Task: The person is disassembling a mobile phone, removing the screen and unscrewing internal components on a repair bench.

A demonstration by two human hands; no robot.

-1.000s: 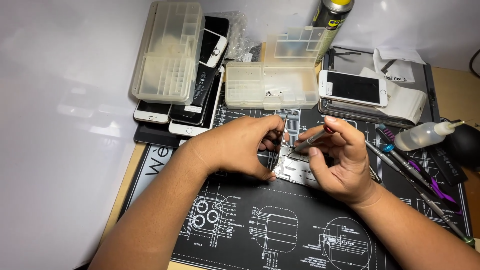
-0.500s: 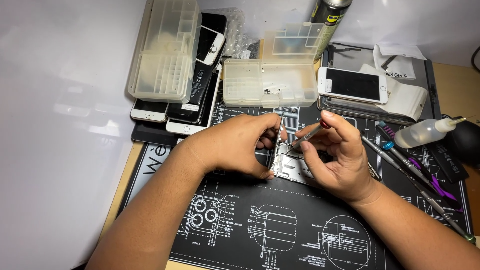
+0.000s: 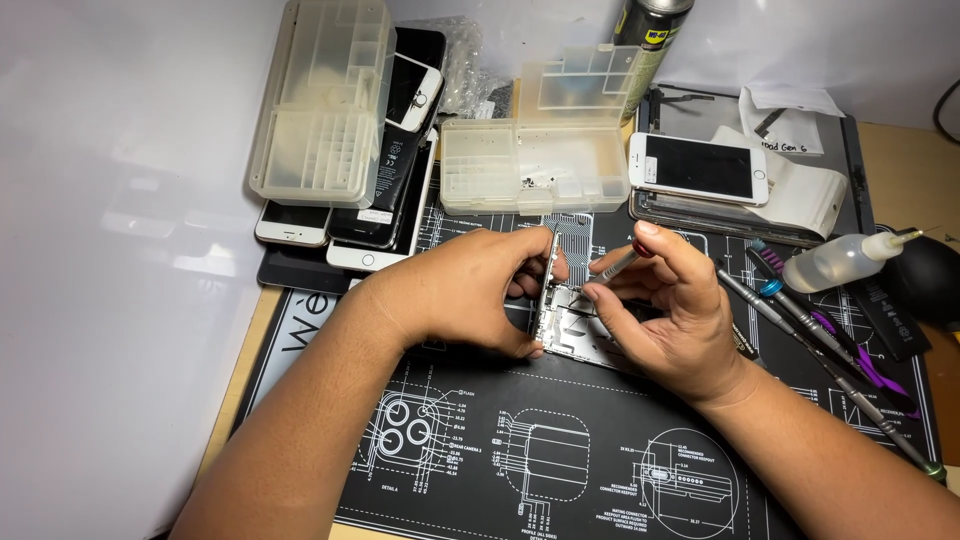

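This is a phone repair bench, a small electronics workshop. Under both hands lies a black work mat [image 3: 480, 470] printed with white schematic drawings of device parts. Beyond the left hand [image 3: 470, 290] a stack of phones [image 3: 385, 215] lies under a clear compartment box [image 3: 320, 105], and straight ahead of the hands stands an open parts organiser [image 3: 530, 165] with tiny screws in its cells. Beyond the right hand [image 3: 665, 310] rests a white phone [image 3: 700, 168], and to its right lie precision screwdrivers [image 3: 800, 325], a small squeeze bottle [image 3: 840, 262] and a spray can [image 3: 645, 40].
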